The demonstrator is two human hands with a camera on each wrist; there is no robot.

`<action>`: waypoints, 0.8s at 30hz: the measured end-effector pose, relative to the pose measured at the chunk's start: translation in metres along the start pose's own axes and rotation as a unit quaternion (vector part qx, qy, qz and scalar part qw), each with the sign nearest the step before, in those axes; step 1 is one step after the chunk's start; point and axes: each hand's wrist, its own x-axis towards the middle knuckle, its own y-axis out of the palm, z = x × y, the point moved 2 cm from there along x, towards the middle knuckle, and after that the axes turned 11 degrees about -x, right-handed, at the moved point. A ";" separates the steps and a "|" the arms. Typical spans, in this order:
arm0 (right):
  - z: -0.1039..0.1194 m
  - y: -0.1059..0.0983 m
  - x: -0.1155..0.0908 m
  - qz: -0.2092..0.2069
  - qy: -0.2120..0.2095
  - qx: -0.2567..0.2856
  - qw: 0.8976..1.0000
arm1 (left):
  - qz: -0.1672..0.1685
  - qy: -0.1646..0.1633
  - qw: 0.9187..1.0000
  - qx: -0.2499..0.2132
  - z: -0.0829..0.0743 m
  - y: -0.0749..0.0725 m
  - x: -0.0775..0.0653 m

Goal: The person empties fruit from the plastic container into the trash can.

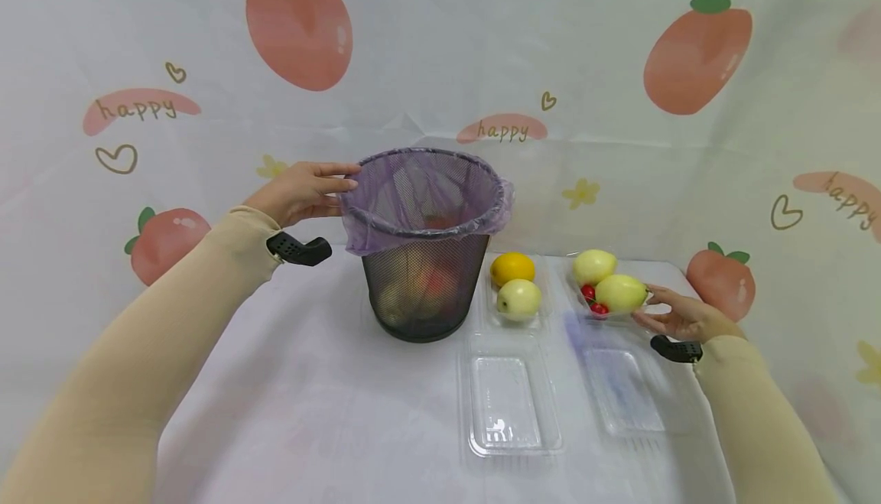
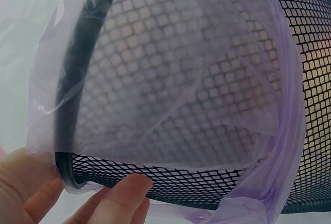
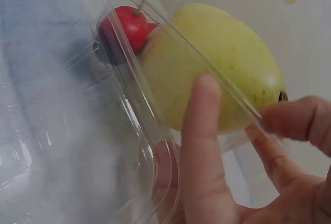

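A black mesh wastebasket (image 1: pixel 427 282), lined with a thin purple plastic bag (image 1: pixel 505 206), stands upright in the middle of the table. My left hand (image 1: pixel 310 190) holds its rim on the left side, fingers over the bag and mesh (image 2: pixel 191 182). On the right, my right hand (image 1: pixel 681 317) grips the near right edge of a clear plastic box (image 3: pixel 129 84). Inside that box lie a yellow-green pear (image 1: pixel 622 294), another pale yellow-green fruit (image 1: pixel 594 267) and red cherries (image 1: pixel 599 309). Reddish and yellowish shapes show dimly through the wastebasket's mesh.
Between wastebasket and right-hand box, another clear box (image 1: pixel 544 313) holds an orange-yellow fruit (image 1: pixel 512 268) and a pale green one (image 1: pixel 519 300). Its lid (image 1: pixel 512 404) lies flat toward me. A printed cloth (image 1: pixel 413 45) hangs behind the table.
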 end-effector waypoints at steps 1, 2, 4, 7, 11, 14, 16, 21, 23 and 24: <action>0.000 0.000 0.000 -0.003 0.004 0.004 1.000 | 0.000 0.000 1.000 0.000 0.000 0.000 0.000; 0.000 0.001 0.000 -0.002 0.005 0.006 1.000 | 0.000 0.000 1.000 0.000 0.000 0.000 0.000; 0.002 0.002 0.000 0.001 0.000 0.008 1.000 | 0.001 0.000 1.000 -0.002 0.000 0.000 0.000; 0.003 0.003 -0.001 0.026 -0.011 0.028 0.999 | 0.001 -0.003 1.000 -0.002 0.000 0.001 0.000; 0.002 0.004 -0.002 0.058 -0.018 0.038 0.997 | -0.005 -0.005 1.000 0.003 0.000 0.001 0.000; 0.000 0.004 -0.001 0.063 -0.015 0.045 0.997 | -0.006 -0.004 1.000 0.005 0.001 0.001 0.000; -0.002 0.003 0.000 0.061 -0.016 0.049 0.997 | -0.007 -0.003 1.000 0.003 0.002 0.001 0.001; -0.004 0.003 0.000 0.072 -0.024 0.054 0.996 | -0.002 -0.001 1.000 -0.002 0.002 0.001 0.001; -0.004 0.004 0.000 0.072 -0.026 0.059 0.995 | 0.000 -0.002 1.000 -0.002 0.002 0.001 0.001; -0.004 0.005 0.000 0.073 -0.028 0.060 0.995 | -0.002 -0.003 1.000 -0.002 0.002 0.001 0.001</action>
